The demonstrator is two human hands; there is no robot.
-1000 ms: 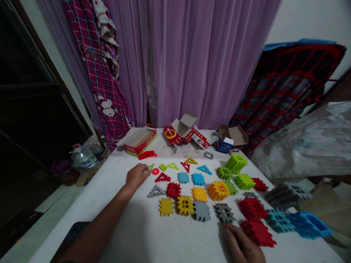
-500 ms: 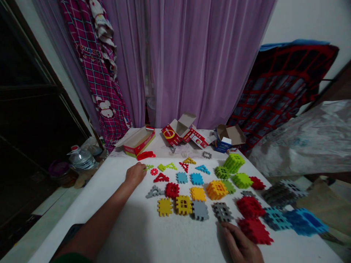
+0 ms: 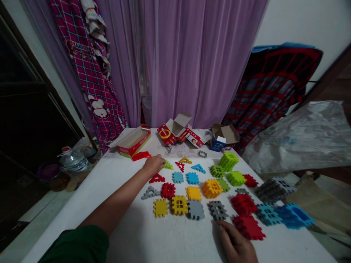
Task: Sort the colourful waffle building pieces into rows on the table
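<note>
Many flat interlocking plastic tiles lie spread on a white table point(image 3: 120, 186). My left hand point(image 3: 153, 165) reaches to the far row, fingers curled down over small pieces beside a green triangle tile point(image 3: 168, 166); what they hold is hidden. A red triangle tile point(image 3: 157, 178) lies just below that hand. My right hand point(image 3: 236, 245) rests flat on the table at the near edge, fingers stretched, next to a grey square tile point(image 3: 217, 210) and a red tile point(image 3: 248, 227). Yellow tiles point(image 3: 178, 205), a grey one and an orange cube point(image 3: 211, 188) sit in the middle.
Open cardboard boxes stand at the table's far end: a red one point(image 3: 132, 141), a red-and-white one point(image 3: 173, 131), a blue one point(image 3: 221, 139). A water bottle point(image 3: 71, 160) stands left of the table. Purple curtains hang behind. A plastic-covered bulk point(image 3: 301, 135) lies right.
My left hand has moved farther and to the right, now covering the small red round piece and green piece it was beside. The right hand has barely moved. The view has shifted left.
</note>
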